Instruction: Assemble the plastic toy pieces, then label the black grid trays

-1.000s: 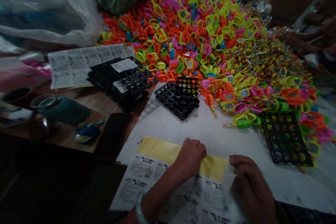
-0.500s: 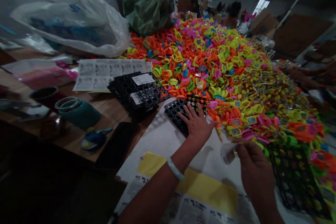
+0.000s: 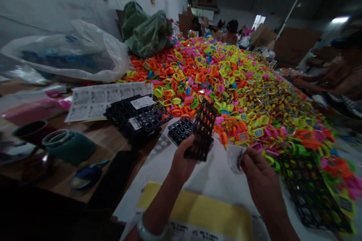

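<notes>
My left hand (image 3: pixel 183 158) is closed on the lower left edge of a black plastic grid tray (image 3: pixel 202 130), which is raised and tilted above the white board (image 3: pixel 149 171). Another black grid tray (image 3: pixel 181 130) lies on the board just behind it. In my right hand (image 3: pixel 257 167) a curled white sticker label (image 3: pixel 235 158) is pinched between thumb and fingers, apart from the raised tray. Yellow backing paper with printed label sheets (image 3: pixel 198 205) lies under my forearms. A stack of black grid trays with white labels (image 3: pixel 135 116) stands to the left.
A large heap of colourful toy watches (image 3: pixel 203 67) spreads across the table. A filled black grid tray (image 3: pixel 313 192) lies at right. On the left are a label sheet (image 3: pixel 98 99), a teal jar (image 3: pixel 70 148), a dark phone (image 3: pixel 113 179) and a plastic bag (image 3: pixel 70 56). A co-worker (image 3: pixel 333 79) sits at right.
My left hand, before spread flat over the trays, now grips one and has lifted and tilted it. My right hand still holds the label. The camera view has tipped upward.
</notes>
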The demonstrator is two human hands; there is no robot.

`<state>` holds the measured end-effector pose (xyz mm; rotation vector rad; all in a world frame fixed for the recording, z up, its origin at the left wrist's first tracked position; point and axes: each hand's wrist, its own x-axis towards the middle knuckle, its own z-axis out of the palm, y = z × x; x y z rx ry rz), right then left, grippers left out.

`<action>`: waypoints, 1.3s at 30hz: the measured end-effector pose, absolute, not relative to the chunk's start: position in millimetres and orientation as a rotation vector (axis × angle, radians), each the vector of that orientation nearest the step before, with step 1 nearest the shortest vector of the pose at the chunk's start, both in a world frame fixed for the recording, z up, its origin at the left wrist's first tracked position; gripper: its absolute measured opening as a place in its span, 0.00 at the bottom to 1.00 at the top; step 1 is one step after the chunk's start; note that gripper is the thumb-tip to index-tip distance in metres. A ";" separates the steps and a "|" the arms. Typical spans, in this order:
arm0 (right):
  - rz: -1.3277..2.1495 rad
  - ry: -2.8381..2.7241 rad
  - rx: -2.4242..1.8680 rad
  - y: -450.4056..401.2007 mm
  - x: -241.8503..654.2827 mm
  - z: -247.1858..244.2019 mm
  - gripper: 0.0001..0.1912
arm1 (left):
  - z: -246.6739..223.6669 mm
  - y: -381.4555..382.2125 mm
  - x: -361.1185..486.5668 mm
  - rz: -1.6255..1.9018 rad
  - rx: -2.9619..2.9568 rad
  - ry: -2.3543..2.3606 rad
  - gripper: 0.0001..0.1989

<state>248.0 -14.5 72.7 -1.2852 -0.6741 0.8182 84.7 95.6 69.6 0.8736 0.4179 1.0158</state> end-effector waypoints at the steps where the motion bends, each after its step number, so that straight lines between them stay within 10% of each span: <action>1: 0.898 -0.657 -1.182 -9.3 242.8 75.2 0.17 | 65.9 83.2 77.9 0.957 0.668 0.301 0.23; 26: 1.027 -0.789 -1.130 24.8 194.3 59.1 0.17 | 25.2 -3.8 66.3 0.905 -0.124 0.290 0.15; 39: 0.378 -0.992 -1.573 30.4 180.7 42.9 0.21 | 7.2 -2.8 71.4 0.892 -0.071 0.341 0.14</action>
